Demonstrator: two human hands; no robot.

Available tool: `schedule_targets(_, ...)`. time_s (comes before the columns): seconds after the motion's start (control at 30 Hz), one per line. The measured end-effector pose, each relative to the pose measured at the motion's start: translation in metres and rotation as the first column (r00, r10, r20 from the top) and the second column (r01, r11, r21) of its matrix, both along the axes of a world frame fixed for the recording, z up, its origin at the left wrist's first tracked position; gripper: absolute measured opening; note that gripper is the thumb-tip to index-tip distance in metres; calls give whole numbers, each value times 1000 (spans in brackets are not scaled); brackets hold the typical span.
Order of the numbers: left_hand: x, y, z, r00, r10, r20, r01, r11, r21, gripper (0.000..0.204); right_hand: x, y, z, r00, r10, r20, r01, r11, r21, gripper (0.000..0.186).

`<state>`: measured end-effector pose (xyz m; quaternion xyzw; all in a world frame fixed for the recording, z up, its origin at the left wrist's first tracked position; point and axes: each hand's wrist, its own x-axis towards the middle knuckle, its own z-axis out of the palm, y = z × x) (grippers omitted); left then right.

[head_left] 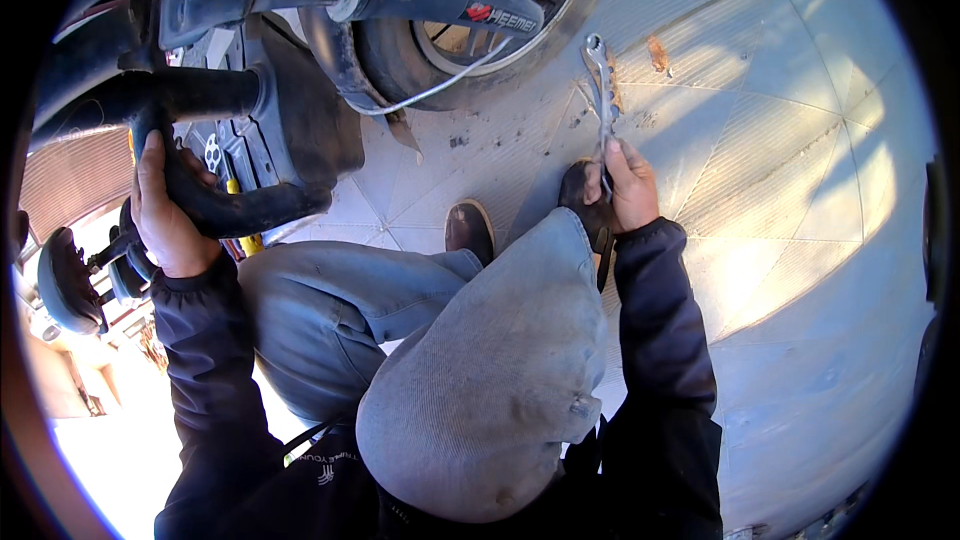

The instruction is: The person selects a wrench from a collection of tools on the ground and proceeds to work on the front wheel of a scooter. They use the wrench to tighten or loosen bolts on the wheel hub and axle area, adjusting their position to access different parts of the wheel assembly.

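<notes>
My left hand grips a curved black tube on the side of a dark scooter body at the upper left. My right hand holds a long silver ring spanner by its lower end, its ring head pointing up toward the scooter's wheel. Both arms wear dark sleeves. My knees in grey-blue trousers and two dark shoes fill the middle of the view.
A thin white cable hangs from the fork by the tyre. Grooved concrete paving spreads to the right, with a small rusty scrap on it. A black mirror and handlebar parts sit at the far left.
</notes>
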<state>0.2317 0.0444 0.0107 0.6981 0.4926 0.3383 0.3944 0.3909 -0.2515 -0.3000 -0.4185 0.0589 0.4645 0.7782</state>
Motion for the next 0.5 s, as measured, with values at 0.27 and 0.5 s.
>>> schedule_targets(0.27, 2, -4, 0, 1000, 24, -12, -24, 999, 23, 36, 3, 48, 10, 966, 17, -259, 41, 975, 217, 28)
schedule_targets(0.5, 2, -2, -2, 1000, 21, 22, -22, 1000, 17, 36, 4, 75, 3, 967, 95, -238, -47, 979, 201, 33)
